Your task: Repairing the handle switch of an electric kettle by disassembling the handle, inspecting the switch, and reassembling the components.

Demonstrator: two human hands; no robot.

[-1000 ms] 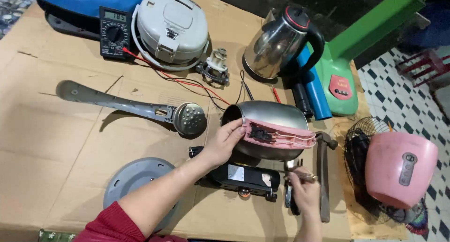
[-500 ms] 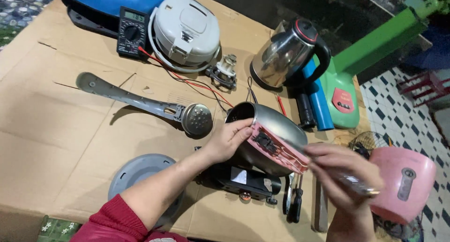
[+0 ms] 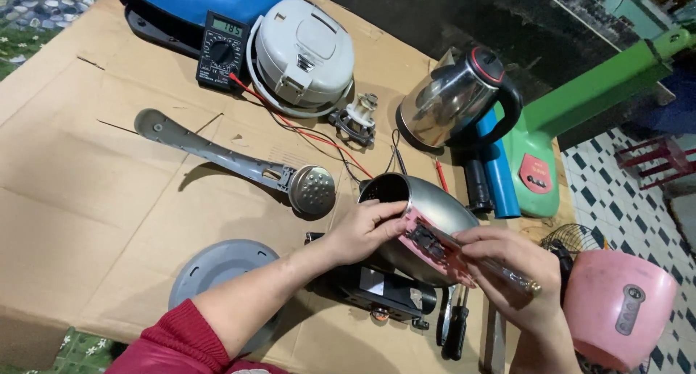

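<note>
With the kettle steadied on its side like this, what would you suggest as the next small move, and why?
Probably seat the screwdriver tip on a screw in the pink base: the right hand already angles it there, and the left hand braces the steel kettle.

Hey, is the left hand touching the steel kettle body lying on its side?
Touching. The head view shows the left hand gripping the kettle body at its rim.

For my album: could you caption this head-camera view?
Left hand steadies a steel kettle body on its side while right hand works a screwdriver at its pink base.
</note>
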